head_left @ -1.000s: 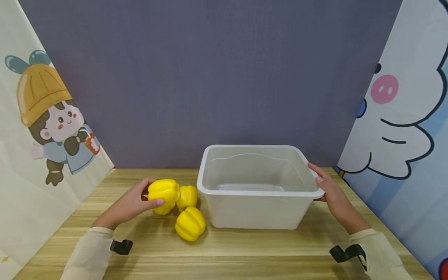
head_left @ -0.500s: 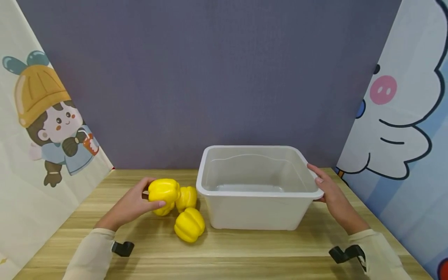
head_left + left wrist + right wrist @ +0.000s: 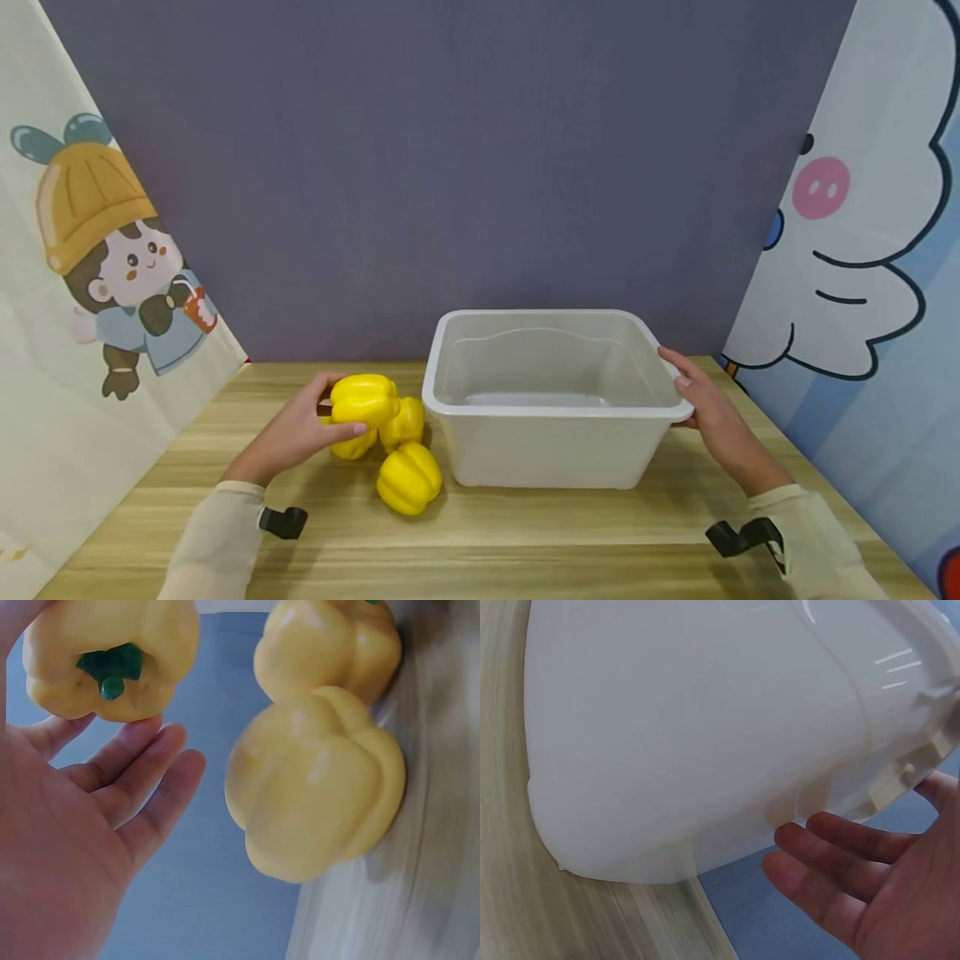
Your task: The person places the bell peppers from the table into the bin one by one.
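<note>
My left hand (image 3: 296, 435) grips a yellow bell pepper (image 3: 365, 400) between thumb and fingers, raised over the other peppers. In the left wrist view the held bell pepper (image 3: 112, 656) shows its green stem, and the left hand (image 3: 90, 802) curls beneath it. Below it in the head view is a partly covered pepper (image 3: 354, 444). Another pepper (image 3: 403, 425) lies beside the bin, and one more (image 3: 409, 479) lies nearer me. At the white plastic bin (image 3: 540, 450), my right hand (image 3: 708, 408) holds the right rim, thumb on top; its fingers (image 3: 832, 862) reach under the rim.
The bin stands on a wooden table (image 3: 525, 550), its inside bare. A grey panel (image 3: 480, 167) rises behind the table. Printed cartoon sheets flank it on the left (image 3: 67, 350) and right (image 3: 862, 317).
The left hand has lifted the bell pepper slightly and moved it a little to the right, uncovering more of the pepper beneath. The right hand stays on the bin's rim.
</note>
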`<action>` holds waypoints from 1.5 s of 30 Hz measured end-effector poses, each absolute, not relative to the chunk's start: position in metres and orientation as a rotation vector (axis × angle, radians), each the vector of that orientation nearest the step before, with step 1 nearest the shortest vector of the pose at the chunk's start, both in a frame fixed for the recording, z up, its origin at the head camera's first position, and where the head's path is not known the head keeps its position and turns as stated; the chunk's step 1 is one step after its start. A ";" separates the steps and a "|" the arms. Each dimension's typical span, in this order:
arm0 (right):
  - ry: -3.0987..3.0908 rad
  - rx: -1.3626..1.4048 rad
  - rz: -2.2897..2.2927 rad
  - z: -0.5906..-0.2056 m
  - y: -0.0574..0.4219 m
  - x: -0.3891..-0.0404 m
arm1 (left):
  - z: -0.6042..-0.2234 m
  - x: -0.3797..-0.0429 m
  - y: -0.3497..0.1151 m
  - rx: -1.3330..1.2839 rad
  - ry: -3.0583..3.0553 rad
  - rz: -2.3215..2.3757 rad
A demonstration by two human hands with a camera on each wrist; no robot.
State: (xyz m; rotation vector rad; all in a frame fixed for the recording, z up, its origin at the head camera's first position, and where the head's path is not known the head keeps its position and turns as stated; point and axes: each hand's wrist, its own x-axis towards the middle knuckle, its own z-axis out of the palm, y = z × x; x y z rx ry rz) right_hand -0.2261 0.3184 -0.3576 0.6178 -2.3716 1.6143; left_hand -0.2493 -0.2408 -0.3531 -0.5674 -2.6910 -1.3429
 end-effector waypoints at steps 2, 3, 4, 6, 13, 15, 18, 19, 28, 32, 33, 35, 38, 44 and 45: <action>-2.382 0.611 1.612 -0.358 0.318 -0.226 | -0.352 -0.250 -0.239 -0.563 -2.688 -1.378; -2.388 0.607 1.612 -0.357 0.318 -0.226 | -0.351 -0.251 -0.238 -0.562 -2.685 -1.396; -2.394 0.605 1.610 -0.357 0.318 -0.226 | -0.351 -0.252 -0.237 -0.564 -2.681 -1.415; -2.404 0.603 1.608 -0.357 0.319 -0.226 | -0.350 -0.253 -0.235 -0.576 -2.669 -1.448; -2.424 0.593 1.604 -0.355 0.319 -0.226 | -0.348 -0.256 -0.230 -0.565 -2.650 -1.491; -2.429 0.590 1.591 -0.355 0.318 -0.226 | -0.348 -0.256 -0.230 -0.558 -2.643 -1.500; -2.426 0.591 1.586 -0.354 0.318 -0.226 | -0.346 -0.257 -0.228 -0.544 -2.625 -1.530; -2.421 0.595 1.590 -0.354 0.318 -0.227 | -0.345 -0.258 -0.227 -0.541 -2.618 -1.538; -2.396 0.600 1.620 -0.357 0.319 -0.229 | -0.340 -0.263 -0.211 -0.540 -2.574 -1.577; -2.400 0.596 1.599 -0.358 0.320 -0.229 | -0.337 -0.263 -0.205 -0.552 -2.560 -1.573; -2.398 0.596 1.596 -0.358 0.320 -0.228 | -0.336 -0.263 -0.203 -0.556 -2.556 -1.571; -2.393 0.596 1.600 -0.357 0.319 -0.228 | -0.334 -0.262 -0.201 -0.567 -2.546 -1.570; -2.388 0.600 1.600 -0.357 0.319 -0.228 | -0.331 -0.260 -0.197 -0.574 -2.536 -1.564; -2.396 0.599 1.588 -0.358 0.319 -0.228 | -0.326 -0.256 -0.192 -0.568 -2.520 -1.556; -2.397 0.598 1.590 -0.358 0.319 -0.228 | -0.326 -0.256 -0.191 -0.564 -2.518 -1.556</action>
